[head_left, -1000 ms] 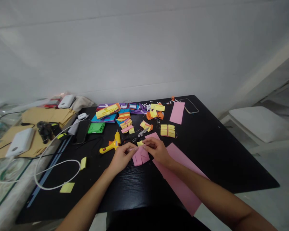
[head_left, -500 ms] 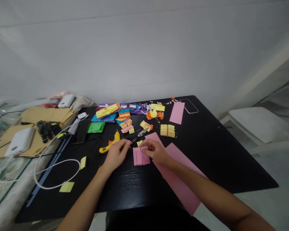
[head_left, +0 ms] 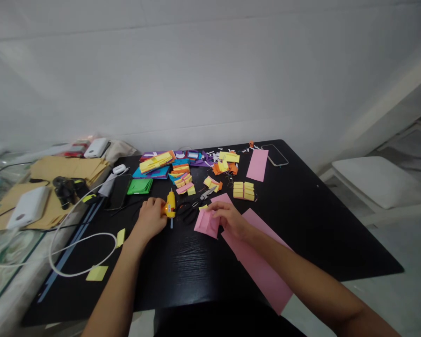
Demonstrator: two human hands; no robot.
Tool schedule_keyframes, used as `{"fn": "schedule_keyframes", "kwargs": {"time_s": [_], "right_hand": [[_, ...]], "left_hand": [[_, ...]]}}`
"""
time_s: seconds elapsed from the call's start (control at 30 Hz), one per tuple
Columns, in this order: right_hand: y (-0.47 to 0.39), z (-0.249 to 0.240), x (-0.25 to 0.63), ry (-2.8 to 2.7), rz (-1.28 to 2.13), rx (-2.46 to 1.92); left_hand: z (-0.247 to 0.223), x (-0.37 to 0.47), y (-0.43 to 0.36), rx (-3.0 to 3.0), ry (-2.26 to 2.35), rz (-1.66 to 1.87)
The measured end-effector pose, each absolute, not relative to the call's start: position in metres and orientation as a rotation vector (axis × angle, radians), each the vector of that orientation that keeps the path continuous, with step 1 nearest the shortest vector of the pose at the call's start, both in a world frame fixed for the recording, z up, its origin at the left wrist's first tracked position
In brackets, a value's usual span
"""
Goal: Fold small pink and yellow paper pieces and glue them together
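Observation:
My left hand (head_left: 151,216) is closed round the handle of a yellow hot glue gun (head_left: 170,204), whose nozzle points toward the wall; a glue stick pokes out of its back end. My right hand (head_left: 230,219) pinches a small folded pink paper piece (head_left: 207,223) and tilts it off the table. Between the two lie scissors (head_left: 193,206) with dark handles. Under my right forearm are large pink paper sheets (head_left: 261,262). A bundle of folded yellow paper (head_left: 243,191) rests just beyond my right hand.
Stacks of coloured paper, green folded paper (head_left: 140,186) and scraps (head_left: 210,159) cover the back of the black table (head_left: 182,276). A phone (head_left: 118,192) and a looped white cable (head_left: 52,255) lie left. A pink sheet (head_left: 257,164) and a clear phone case (head_left: 275,155) are back right.
My left hand has moved left and taken hold of the glue gun, which now stands turned toward the wall. The pink piece in my right hand has tilted up.

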State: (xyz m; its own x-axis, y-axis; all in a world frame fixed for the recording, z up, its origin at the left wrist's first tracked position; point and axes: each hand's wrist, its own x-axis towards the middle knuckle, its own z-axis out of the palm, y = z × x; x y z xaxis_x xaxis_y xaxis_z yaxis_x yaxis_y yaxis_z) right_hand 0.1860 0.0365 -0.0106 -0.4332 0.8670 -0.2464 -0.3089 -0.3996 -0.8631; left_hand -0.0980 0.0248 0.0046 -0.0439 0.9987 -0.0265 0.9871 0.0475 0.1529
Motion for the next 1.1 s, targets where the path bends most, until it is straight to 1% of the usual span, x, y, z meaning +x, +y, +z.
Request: {"fn": "schedule_keyframes", "kwargs": {"time_s": [0.07,0.17,0.27,0.37,0.53,0.77,1.1], "right_hand": [[0.037,-0.012,0.185,-0.951,1.911,-0.919],[0.038,-0.017,0.184,-1.049,1.773,-0.948],[0.040,-0.022,0.183,-1.112,1.648,-0.970],[0.041,-0.024,0.183,-1.115,1.602,-0.990],[0.040,-0.021,0.184,-1.128,1.592,-1.026],[0.040,-0.021,0.186,-1.141,1.548,-1.043],[0.039,-0.021,0.186,-1.172,1.527,-1.014]], "left_hand": [[0.006,-0.098,0.025,2.123,2.124,0.241],[0.013,-0.097,0.024,2.147,2.000,0.503],[0.024,-0.092,0.020,2.206,1.781,0.757],[0.033,-0.084,0.014,2.262,1.627,0.873],[0.037,-0.077,0.006,2.184,1.594,0.861],[0.031,-0.069,0.002,2.169,1.392,0.777],[0.026,-0.067,0.003,2.212,1.355,0.775]]}}
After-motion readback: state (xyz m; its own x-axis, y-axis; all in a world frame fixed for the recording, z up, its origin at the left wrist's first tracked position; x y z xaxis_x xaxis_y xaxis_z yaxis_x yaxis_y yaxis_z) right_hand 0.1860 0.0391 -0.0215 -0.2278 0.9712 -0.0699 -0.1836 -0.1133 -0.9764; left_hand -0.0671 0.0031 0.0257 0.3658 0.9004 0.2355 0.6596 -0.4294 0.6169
